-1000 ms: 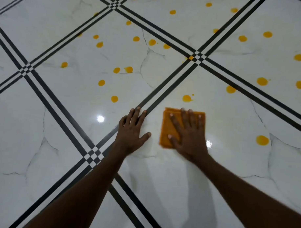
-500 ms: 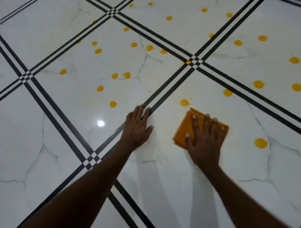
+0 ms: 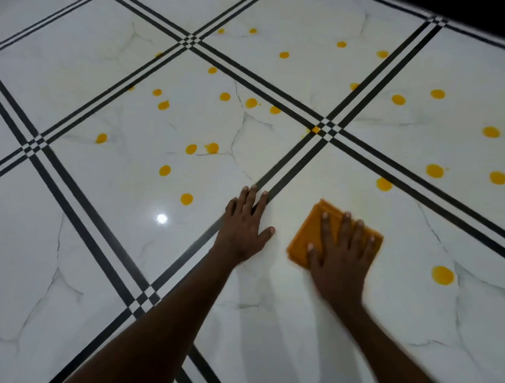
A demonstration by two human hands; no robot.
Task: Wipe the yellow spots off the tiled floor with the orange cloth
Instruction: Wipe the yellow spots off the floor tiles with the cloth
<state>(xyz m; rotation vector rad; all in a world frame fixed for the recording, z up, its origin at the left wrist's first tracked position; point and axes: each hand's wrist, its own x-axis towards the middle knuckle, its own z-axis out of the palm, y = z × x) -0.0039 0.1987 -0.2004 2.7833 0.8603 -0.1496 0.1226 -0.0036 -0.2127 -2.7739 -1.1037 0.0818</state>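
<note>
A folded orange cloth [image 3: 307,236] lies flat on the white tiled floor [image 3: 284,321]. My right hand [image 3: 339,257] presses down on it with fingers spread, covering most of it. My left hand [image 3: 244,228] rests flat on the floor just left of the cloth, fingertips on a black grout line, holding nothing. Several yellow spots dot the floor. The nearest are one spot [image 3: 443,275] to the right of the cloth, another spot [image 3: 384,184] beyond it and a third spot [image 3: 186,199] left of my left hand.
Black double lines [image 3: 81,214] cross the glossy tiles diagonally. A lamp's reflection [image 3: 162,218] glares left of my left hand. A dark edge [image 3: 480,16] bounds the floor at the far right. More yellow spots spread over the far tiles.
My right hand slid the cloth to the right and turned it. The yellow spot that lay just beyond the cloth is gone. My left hand stayed planted.
</note>
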